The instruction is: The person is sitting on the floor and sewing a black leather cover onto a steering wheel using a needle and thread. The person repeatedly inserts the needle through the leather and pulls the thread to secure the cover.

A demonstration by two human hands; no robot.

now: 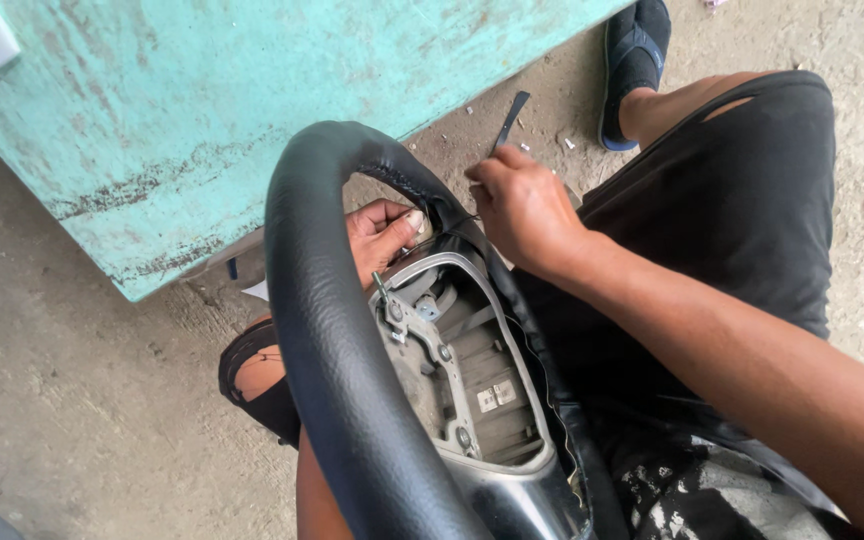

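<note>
Steering wheel [352, 400] rests on your lap; left hand [380, 235] grips the far rim, fingers curled; right hand [524, 205] pinches thread [442, 228] there; cover [327, 330] looks mostly stitched, far section seemingly left.

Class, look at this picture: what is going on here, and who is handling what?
A seated person holds a steering wheel upright on their lap, its black leather cover partly stitched. The left hand pinches the cover's seam at the top of the rim, while the right hand pulls a dark thread taut from the stitching. The wheel's metal hub is exposed. A turquoise panel stands on the concrete floor.
</note>
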